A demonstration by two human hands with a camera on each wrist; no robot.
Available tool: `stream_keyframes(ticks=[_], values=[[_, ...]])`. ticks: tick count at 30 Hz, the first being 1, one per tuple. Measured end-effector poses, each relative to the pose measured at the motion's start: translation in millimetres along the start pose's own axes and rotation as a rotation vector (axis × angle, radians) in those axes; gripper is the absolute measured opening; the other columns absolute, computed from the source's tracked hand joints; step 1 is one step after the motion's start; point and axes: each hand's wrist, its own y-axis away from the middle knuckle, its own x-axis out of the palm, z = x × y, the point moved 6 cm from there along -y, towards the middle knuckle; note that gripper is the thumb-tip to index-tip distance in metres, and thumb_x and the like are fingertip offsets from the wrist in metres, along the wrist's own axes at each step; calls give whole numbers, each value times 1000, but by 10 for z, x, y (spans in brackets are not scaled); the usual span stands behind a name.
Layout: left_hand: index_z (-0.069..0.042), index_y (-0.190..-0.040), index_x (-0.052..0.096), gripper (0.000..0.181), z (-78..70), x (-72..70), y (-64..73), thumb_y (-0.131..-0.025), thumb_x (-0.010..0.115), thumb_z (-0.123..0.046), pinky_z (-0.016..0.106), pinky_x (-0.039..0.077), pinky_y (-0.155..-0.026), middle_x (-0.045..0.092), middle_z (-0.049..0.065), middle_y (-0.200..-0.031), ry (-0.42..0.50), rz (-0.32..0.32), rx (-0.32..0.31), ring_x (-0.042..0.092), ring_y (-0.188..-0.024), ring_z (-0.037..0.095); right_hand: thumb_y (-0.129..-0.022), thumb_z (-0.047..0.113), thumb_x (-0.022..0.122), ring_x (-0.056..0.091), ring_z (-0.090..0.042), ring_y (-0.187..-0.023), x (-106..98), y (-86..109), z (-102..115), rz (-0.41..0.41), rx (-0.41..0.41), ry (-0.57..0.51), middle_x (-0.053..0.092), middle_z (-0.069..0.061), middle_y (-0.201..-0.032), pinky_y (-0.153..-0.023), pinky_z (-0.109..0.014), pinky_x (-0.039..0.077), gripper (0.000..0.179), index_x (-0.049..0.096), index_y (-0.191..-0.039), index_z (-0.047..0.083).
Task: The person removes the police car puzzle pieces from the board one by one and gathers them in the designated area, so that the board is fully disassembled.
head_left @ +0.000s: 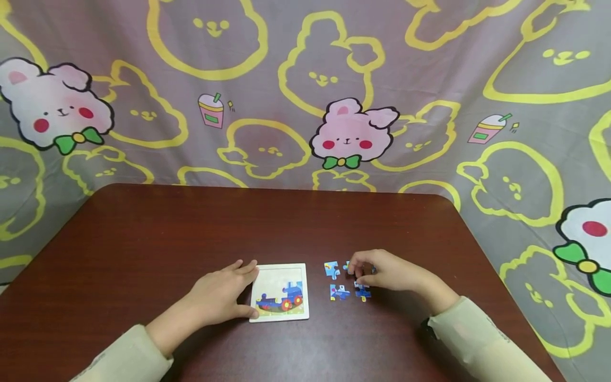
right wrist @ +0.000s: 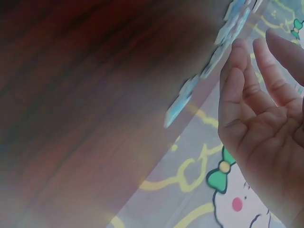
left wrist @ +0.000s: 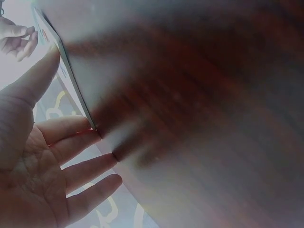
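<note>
Square, pale, wood-like puzzle tray [head_left: 272,278]: lies at lower centre of the frame, its lower part and right side filled with a blue, red-wheeled train picture [head_left: 277,304], the top bare.
Bare left hand [head_left: 219,294]: fingers extended, it braces the tray's left edge, thumb on the lower-left corner, without grasping it.
Bare right hand [head_left: 396,270]: poised right of centre, fingers loosely bent and thumb apart, with nothing between them in the right wrist view.
Flat, mostly blue jigsaw pieces [head_left: 339,292]: lie just right of the tray, some partly hidden beneath the right hand; their exact number cannot be told.
Pickup: apparently the step in hand, best done by pinching one piece across opposite edges and lifting straight up, so its neighbours are not nudged; such thin pieces could skid.
Tabletop [head_left: 215,228]: dark reddish-brown, wood-grained, with rounded far corners and a dull sheen at bottom centre.
Backdrop [head_left: 267,98]: grey draped fabric printed with yellow outlines, rabbits and drink cups, filling the upper frame.
</note>
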Motion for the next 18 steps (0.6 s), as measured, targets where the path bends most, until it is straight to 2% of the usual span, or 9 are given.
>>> stream_keyframes(ticks=[7, 14, 18], values=[[-4, -141, 55, 87, 16, 16, 11, -75, 81, -54, 62, 48, -97, 48, 12, -152, 3, 2, -7, 45, -140, 40, -91, 6, 70, 59, -8, -81, 86, -233, 163, 26, -16, 13, 64, 6, -89, -72, -25, 53, 15, 65, -105, 11], [-5, -142, 54, 87, 18, 13, 15, -75, 80, -54, 60, 48, -99, 48, 12, -152, 7, 2, -8, 45, -140, 40, -92, 9, 70, 58, -10, -81, 187, -471, 368, 68, -48, 41, 65, 0, -97, -74, -24, 52, 16, 65, -106, 14], [-5, -141, 55, 87, 11, 10, 9, -75, 80, -54, 60, 48, -99, 48, 12, -152, 11, 4, -10, 45, -140, 40, -92, 10, 70, 58, -7, -85, 265, -607, 465, 91, -93, 67, 64, 0, -98, -76, -24, 52, 16, 66, -107, 14]])
